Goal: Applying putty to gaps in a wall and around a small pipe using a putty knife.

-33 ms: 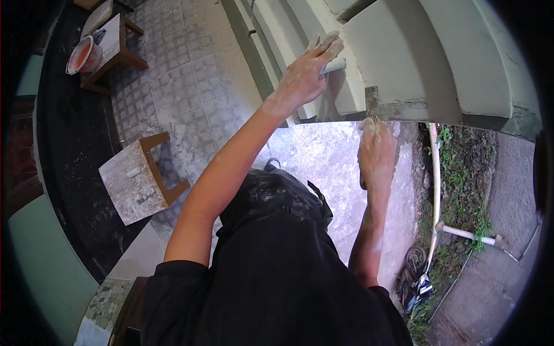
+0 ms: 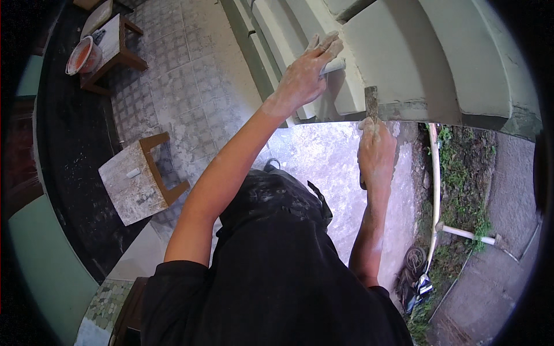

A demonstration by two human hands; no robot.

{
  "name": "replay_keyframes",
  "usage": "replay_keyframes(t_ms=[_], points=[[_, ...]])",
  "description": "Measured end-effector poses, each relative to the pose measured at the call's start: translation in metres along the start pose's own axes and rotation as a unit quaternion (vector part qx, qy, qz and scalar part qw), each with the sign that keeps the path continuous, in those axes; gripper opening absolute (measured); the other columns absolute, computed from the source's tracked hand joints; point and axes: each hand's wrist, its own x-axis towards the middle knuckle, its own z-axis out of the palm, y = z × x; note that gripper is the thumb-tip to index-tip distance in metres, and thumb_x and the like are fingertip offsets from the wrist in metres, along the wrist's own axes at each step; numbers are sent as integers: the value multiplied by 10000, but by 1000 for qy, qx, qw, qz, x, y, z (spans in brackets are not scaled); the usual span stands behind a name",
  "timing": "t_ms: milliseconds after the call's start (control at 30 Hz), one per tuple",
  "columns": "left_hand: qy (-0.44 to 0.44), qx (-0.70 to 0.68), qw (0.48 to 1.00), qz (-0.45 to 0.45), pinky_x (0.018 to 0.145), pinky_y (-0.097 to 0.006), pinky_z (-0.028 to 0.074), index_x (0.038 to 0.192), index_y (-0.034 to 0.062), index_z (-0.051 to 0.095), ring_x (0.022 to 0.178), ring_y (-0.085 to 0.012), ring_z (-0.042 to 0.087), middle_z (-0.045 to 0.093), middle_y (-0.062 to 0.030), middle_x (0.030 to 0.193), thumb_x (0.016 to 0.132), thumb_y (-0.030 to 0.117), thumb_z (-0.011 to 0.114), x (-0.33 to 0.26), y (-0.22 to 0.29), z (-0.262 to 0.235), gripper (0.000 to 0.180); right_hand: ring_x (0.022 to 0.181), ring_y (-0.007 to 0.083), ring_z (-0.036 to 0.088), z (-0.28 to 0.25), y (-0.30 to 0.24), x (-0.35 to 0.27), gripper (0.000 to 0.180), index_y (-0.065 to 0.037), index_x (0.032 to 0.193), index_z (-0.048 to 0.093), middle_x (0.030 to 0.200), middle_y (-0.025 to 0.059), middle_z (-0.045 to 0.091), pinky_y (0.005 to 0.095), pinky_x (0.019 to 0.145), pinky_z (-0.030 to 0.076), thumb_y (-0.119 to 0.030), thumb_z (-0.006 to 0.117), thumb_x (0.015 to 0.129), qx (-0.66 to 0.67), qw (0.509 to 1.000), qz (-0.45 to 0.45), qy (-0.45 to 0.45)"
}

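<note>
**Scraper blade at the lip of the moulding**

Nothing has moved since the earlier frame: both hands and the blade sit where they were, so the work at this spot on the edge is steady rather than advancing.

Seen from above, the pale green moulding (image 2: 404,63) is the landmark. The right hand (image 2: 376,154) is just below its front lip, fingers wrapped fully round the handle of a scraper (image 2: 371,102), whose narrow grey blade stands upright with its tip touching the lip where a rough grey strip runs along the edge. The left hand (image 2: 304,78) is up on the moulding's stepped face, to the left of the blade. Its fingers are stretched out almost flat over a short white tube (image 2: 333,66) that pokes out to the right from under the fingertips; whether it grips the tube or only presses on it, I cannot tell. Both hands are dusted white.

Far below the moulding lie a tiled floor (image 2: 190,86), a splattered wooden stool (image 2: 138,181), and, further left, a desk (image 2: 112,46) with an orange bowl (image 2: 83,55). Right of the moulding, a white pipe (image 2: 434,190) runs through weeds.
</note>
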Motion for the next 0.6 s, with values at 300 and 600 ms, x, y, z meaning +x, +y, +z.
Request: replay_keyframes(t_ms=[300, 600], points=[[5, -1, 1000, -3, 1067, -450, 453, 1428, 137, 430, 1392, -375, 355, 443, -70, 1481, 744, -54, 598, -1, 0, -3, 729, 776, 499, 591, -2, -17, 6, 303, 64, 944, 616, 825, 314, 621, 506, 656, 451, -185, 447, 985, -18, 999, -18, 22], [23, 3, 1000, 13, 1098, -445, 411, 1426, 164, 450, 1363, -393, 390, 395, -50, 1518, 721, -78, 548, 3, 6, -4, 752, 813, 506, 592, 1, -21, 27, 305, 38, 938, 614, 844, 317, 624, 531, 694, 448, -209, 442, 981, -39, 998, -26, 32]])
